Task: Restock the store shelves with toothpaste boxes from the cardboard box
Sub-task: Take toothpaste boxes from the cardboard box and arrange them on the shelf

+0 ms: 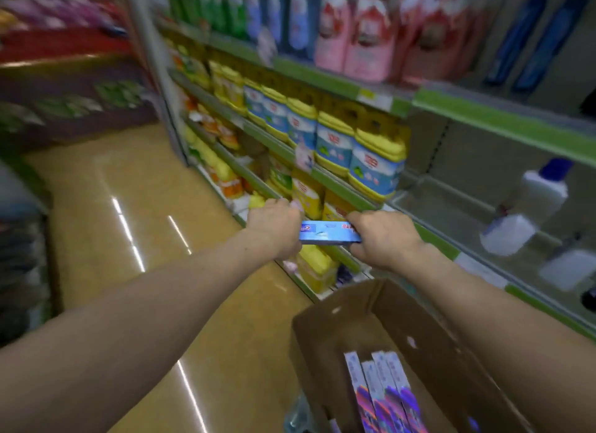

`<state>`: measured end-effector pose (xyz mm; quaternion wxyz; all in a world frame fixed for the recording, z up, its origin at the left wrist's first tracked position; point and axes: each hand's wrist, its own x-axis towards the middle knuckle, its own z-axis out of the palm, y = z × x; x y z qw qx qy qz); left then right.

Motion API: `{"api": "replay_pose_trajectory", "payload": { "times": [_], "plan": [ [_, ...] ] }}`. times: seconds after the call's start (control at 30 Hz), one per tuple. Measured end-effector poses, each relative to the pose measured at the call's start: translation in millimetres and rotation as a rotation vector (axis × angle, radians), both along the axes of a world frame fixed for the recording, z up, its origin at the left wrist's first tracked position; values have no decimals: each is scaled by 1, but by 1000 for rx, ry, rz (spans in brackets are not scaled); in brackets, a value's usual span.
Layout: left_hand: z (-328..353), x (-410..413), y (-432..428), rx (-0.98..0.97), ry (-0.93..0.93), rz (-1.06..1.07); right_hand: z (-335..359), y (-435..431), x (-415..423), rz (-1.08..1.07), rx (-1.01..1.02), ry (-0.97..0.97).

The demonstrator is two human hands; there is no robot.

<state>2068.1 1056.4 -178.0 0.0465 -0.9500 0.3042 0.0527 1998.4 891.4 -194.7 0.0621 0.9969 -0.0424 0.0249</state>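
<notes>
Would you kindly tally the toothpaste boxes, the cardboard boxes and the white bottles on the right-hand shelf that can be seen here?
cardboard box: 1
blue toothpaste box, gripped by left hand and right hand: 1
toothpaste boxes standing in the cardboard box: 4 plainly seen
white bottles, blurred: 3
Total: 9

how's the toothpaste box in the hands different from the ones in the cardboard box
The held toothpaste box is blue and lies level, with the left hand and right hand gripping its ends. The packed boxes show purple-pink ends, lean side by side in the cardboard box, untouched. Both are long, slim cartons.
</notes>
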Motion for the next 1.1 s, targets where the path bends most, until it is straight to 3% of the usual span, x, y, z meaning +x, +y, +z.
{"api": "replay_pose_trajectory", "payload": {
  "times": [0.3,0.57,1.1],
  "plan": [
    [113,-9,165,-31,-223,334,106,148,54,381,12,-221],
    [166,-50,290,-32,-362,618,157,279,66,647,11,-348],
    [257,-213,496,46,-558,916,241,505,-30,1035,202,-498]
  ]
}}
